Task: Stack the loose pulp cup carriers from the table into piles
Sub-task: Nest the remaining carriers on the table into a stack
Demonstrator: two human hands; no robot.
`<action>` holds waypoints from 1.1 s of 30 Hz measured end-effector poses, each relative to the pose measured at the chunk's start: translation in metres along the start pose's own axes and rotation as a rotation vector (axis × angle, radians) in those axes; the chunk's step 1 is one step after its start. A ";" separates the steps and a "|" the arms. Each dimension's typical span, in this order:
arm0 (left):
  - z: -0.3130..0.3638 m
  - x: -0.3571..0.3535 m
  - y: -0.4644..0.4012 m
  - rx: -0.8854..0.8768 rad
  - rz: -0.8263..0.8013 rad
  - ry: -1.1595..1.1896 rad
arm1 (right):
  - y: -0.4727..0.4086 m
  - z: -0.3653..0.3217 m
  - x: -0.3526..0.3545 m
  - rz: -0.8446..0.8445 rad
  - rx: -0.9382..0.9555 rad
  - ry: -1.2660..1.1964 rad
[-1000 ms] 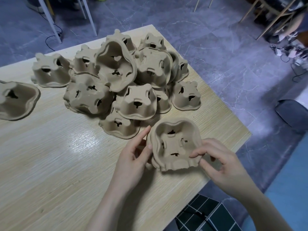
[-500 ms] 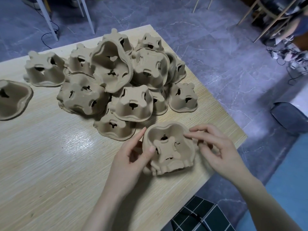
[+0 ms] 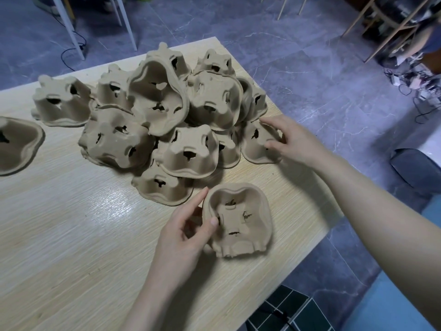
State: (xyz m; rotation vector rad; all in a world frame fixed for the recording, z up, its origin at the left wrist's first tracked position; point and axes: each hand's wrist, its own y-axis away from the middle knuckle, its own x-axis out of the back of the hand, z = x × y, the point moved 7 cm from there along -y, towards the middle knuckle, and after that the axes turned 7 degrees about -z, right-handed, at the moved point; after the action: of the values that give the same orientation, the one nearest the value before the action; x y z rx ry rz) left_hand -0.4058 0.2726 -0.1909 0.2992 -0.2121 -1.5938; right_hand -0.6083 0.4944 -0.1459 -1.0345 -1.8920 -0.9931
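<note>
A brown pulp cup carrier (image 3: 238,220) lies open side up on the wooden table (image 3: 71,235) near its front right edge. My left hand (image 3: 183,232) holds its left rim, thumb over the edge and fingers behind it. Behind it sits a heap of several loose carriers (image 3: 167,120), most of them upside down. My right hand (image 3: 286,139) reaches to the heap's right side and curls its fingers around an upside-down carrier (image 3: 256,144) standing on the table.
One carrier (image 3: 16,144) lies open side up at the left edge, another (image 3: 62,103) upside down behind it. The table's right edge runs close past both hands. White metal legs (image 3: 69,27) stand on the grey floor beyond.
My right hand let go of the near carrier and moved up to the carrier at the heap's right side. The left hand keeps holding the near carrier, which now rests on the table.
</note>
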 end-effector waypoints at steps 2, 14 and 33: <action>-0.002 0.001 -0.001 -0.007 -0.001 -0.002 | -0.002 -0.001 0.000 -0.022 0.006 0.040; -0.001 0.000 0.001 -0.037 0.007 0.037 | 0.077 -0.023 -0.001 0.271 0.114 -0.004; 0.001 0.000 0.003 -0.019 0.018 0.095 | 0.128 -0.013 0.010 0.481 -0.036 0.042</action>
State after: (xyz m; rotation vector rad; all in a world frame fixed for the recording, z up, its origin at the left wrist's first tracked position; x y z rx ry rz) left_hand -0.4035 0.2723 -0.1893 0.3568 -0.1263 -1.5587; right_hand -0.4956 0.5331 -0.0973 -1.3930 -1.4898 -0.7591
